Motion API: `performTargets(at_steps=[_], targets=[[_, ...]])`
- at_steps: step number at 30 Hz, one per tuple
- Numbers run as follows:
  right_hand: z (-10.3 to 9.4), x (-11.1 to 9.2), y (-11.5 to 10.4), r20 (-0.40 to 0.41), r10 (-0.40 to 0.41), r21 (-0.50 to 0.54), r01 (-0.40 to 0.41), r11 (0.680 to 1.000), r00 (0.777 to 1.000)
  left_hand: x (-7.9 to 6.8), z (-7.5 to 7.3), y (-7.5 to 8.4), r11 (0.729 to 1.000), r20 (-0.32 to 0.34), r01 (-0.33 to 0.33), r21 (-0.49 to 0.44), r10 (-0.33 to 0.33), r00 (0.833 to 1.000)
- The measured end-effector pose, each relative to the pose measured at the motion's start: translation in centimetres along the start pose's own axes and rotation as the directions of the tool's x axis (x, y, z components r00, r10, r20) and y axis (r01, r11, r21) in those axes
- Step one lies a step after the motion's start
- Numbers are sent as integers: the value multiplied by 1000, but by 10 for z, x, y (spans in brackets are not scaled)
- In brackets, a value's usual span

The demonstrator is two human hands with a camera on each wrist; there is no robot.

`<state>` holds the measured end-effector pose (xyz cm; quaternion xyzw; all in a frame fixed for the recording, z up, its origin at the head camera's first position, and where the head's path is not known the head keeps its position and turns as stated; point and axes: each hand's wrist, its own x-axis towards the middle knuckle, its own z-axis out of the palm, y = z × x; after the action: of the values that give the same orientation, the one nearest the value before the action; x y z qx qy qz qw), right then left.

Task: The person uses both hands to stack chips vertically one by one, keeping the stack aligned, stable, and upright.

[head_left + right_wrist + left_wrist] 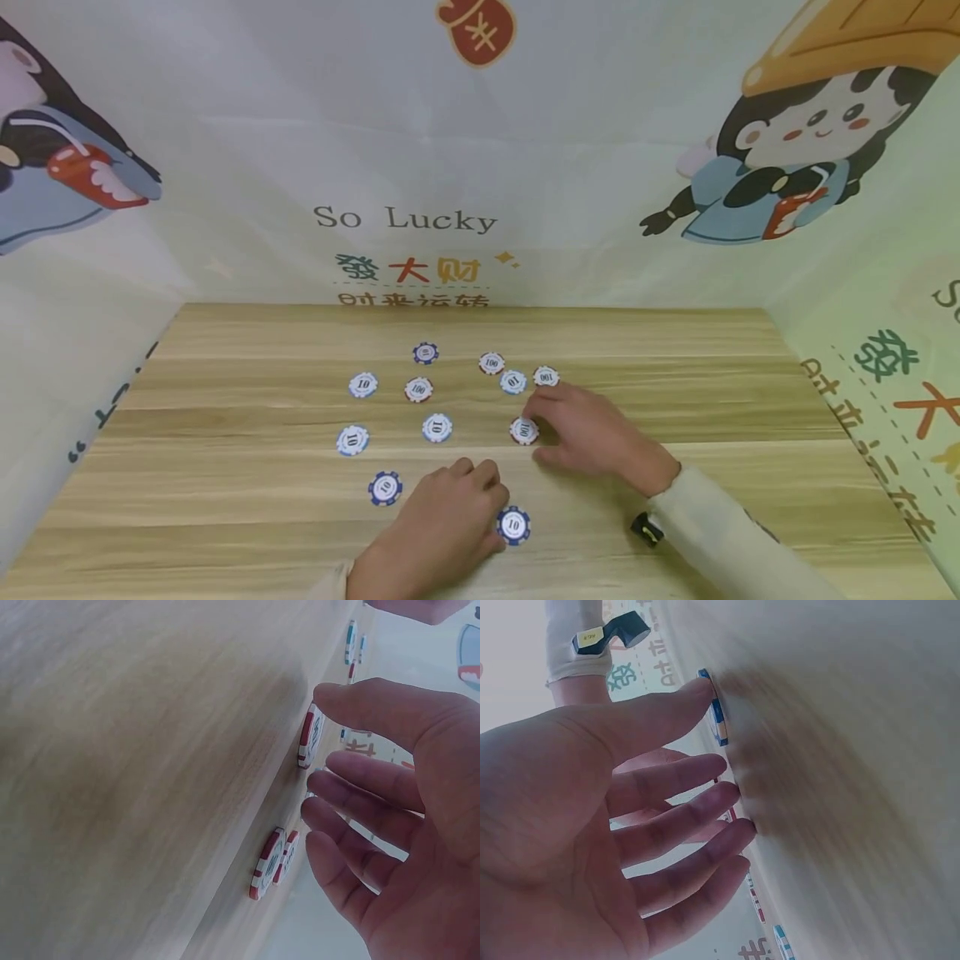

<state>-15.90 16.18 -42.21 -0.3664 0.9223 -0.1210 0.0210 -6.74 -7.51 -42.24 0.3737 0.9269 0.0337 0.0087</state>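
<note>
My left hand (pixel 442 521) is low over the table, its thumb and forefinger beside a dark blue-edged poker chip (pixel 513 526) marked 10. In the left wrist view the thumb tip overlaps this chip's edge (pixel 718 720), and the fingers are spread and gently bent. Farther right, my right hand (pixel 592 433) has thumb and forefinger on either side of a red-edged chip (pixel 524 431) marked 100. The right wrist view has the thumb tip at the upper end of that chip (pixel 309 739), the other fingers loosely bent and apart. Both chips lie flat.
Several more chips lie scattered on the wooden table (pixel 225 517): light blue 10s (pixel 352 440), dark blue 10s (pixel 386 488) and red-edged 100s (pixel 418 389). Another 100 chip (pixel 547 377) lies just beyond the right fingers. Printed cloth walls (pixel 255 183) enclose the table's back and sides.
</note>
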Motion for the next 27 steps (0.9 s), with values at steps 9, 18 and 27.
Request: performTargets(at_steps=[9, 18, 27], targets=[[3, 8, 0, -5, -17, 1, 17, 1000, 1000, -1, 1, 2, 1000, 4, -1, 22, 1, 1000], [7, 12, 1, -8, -11, -6, 11, 1000, 1000, -1, 4, 4, 999, -14, 2, 37, -2, 1000], [5, 15, -2, 17, 19, -6, -19, 1000, 1000, -2, 6, 4, 997, -51, -4, 72, 8, 999]])
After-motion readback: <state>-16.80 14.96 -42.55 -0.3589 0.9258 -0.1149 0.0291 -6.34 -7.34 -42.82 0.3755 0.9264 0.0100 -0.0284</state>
